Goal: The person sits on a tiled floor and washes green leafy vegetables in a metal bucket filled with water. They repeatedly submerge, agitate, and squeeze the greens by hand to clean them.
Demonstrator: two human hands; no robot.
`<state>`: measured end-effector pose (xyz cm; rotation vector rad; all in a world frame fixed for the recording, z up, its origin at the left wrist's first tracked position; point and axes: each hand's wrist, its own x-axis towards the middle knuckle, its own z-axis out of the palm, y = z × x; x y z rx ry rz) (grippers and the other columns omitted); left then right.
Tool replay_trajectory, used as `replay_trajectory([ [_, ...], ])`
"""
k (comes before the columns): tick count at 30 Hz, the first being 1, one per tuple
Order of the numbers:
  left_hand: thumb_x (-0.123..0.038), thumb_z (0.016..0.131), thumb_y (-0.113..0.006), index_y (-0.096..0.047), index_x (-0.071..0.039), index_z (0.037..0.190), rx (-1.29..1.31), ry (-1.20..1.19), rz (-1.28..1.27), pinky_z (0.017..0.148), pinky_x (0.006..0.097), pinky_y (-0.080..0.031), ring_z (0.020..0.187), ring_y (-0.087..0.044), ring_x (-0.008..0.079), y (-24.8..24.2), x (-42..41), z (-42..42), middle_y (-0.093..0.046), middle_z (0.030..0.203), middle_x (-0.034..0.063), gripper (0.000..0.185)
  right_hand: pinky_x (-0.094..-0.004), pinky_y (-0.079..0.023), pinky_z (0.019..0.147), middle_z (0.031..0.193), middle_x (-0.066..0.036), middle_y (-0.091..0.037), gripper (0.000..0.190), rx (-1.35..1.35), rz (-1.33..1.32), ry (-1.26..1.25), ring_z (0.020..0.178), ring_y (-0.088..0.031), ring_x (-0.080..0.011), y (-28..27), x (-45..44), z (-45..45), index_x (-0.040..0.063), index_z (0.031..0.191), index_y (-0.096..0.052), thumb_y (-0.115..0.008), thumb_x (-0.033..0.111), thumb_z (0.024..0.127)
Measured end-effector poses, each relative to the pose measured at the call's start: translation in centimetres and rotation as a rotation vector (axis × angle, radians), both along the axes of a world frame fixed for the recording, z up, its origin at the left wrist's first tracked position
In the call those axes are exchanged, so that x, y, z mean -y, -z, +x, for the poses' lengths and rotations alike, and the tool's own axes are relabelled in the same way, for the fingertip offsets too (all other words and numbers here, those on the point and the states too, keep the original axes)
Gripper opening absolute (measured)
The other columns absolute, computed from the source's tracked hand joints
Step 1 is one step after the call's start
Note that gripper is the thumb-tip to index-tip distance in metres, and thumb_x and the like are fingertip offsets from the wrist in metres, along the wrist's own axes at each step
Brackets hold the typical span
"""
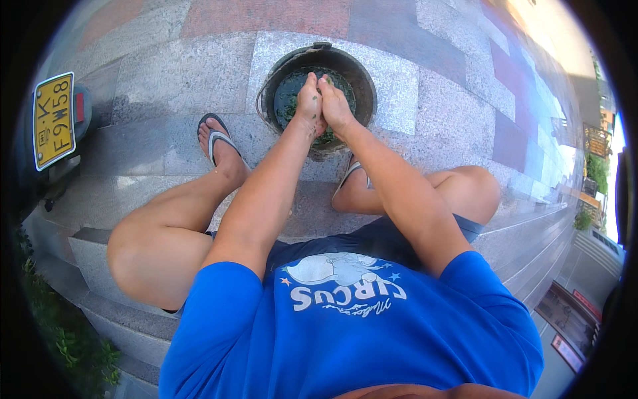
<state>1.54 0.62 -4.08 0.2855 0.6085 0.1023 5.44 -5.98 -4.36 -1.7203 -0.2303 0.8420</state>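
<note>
Over the mouth of a dark bucket [368,99], my left hand [309,102] and my right hand [335,105] are pressed together, palms facing, fingers pointing away from me. Small green leaf bits cling to the skin and show near the fingertips. What lies between the palms is hidden. Inside the bucket is dark liquid [289,92] with chopped green leaves [287,110] floating in it, partly covered by my hands. A thin bucket handle [259,104] hangs down on the left side.
The bucket stands on stone paving [199,75] between my feet, in flip-flops [219,142]. I sit on stone steps [114,269]. At the left is a vehicle's rear with a yellow licence plate [55,121]. Green plants [70,349] grow at the lower left.
</note>
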Motion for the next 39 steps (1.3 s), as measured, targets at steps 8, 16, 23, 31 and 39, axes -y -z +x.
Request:
replay_trajectory([
  [8,-0.057,0.101,-0.032,-0.052,-0.008,0.130,0.081,-0.002,-0.002,0.099,0.0352,-0.041,0.110,-0.054,0.0205,-1.0,0.1,-0.3,-0.059,0.118,0.0082,0.060,-0.0345,-0.012,0.120,0.157,-0.027,-0.021,0.070,0.000,0.037,0.002,0.149,-0.016,-0.0318,-0.7,-1.2,0.7,-0.012,0.146,-0.026,-0.032,0.040,0.101],
  [16,-0.056,0.100,-0.036,-0.058,-0.010,0.109,0.107,-0.080,0.026,0.086,0.0336,-0.047,0.090,-0.056,0.0199,-0.6,1.6,-0.3,-0.059,0.104,0.0060,0.053,-0.0340,-0.016,0.119,0.153,-0.030,-0.028,0.065,-0.063,0.027,-0.026,0.147,-0.019,-0.0357,-0.5,-0.3,1.1,-0.011,0.144,-0.033,-0.032,0.037,0.101],
  [23,-0.055,0.101,-0.035,-0.057,-0.006,0.121,0.178,-0.043,-0.026,0.098,0.0371,-0.044,0.111,-0.056,0.0234,3.5,0.8,0.2,-0.061,0.119,0.0105,0.057,-0.0370,-0.017,0.120,0.152,-0.031,-0.028,0.068,0.211,-0.155,-0.050,0.147,-0.021,-0.0363,0.1,-0.2,0.0,-0.012,0.143,-0.033,-0.027,0.041,0.102],
  [31,-0.060,0.099,-0.034,-0.052,-0.003,0.125,0.081,0.079,-0.066,0.100,0.0388,-0.043,0.113,-0.055,0.0273,1.4,-0.5,-0.4,-0.058,0.123,0.0155,0.066,-0.0374,-0.022,0.118,0.149,-0.031,-0.034,0.063,0.202,-0.094,0.007,0.144,-0.027,-0.0376,1.6,0.7,1.7,-0.010,0.138,-0.044,-0.029,0.040,0.101],
  [39,-0.068,0.097,-0.025,-0.053,-0.003,0.119,0.181,-0.124,-0.060,0.101,0.0397,-0.042,0.114,-0.056,0.0273,-0.9,-0.1,0.9,-0.060,0.120,0.0145,0.074,-0.0283,-0.046,0.090,0.116,-0.012,-0.066,0.033,-0.135,0.341,0.195,0.105,-0.059,-0.0150,-1.1,-0.5,1.6,-0.001,0.125,-0.062,-0.054,0.019,0.100],
])
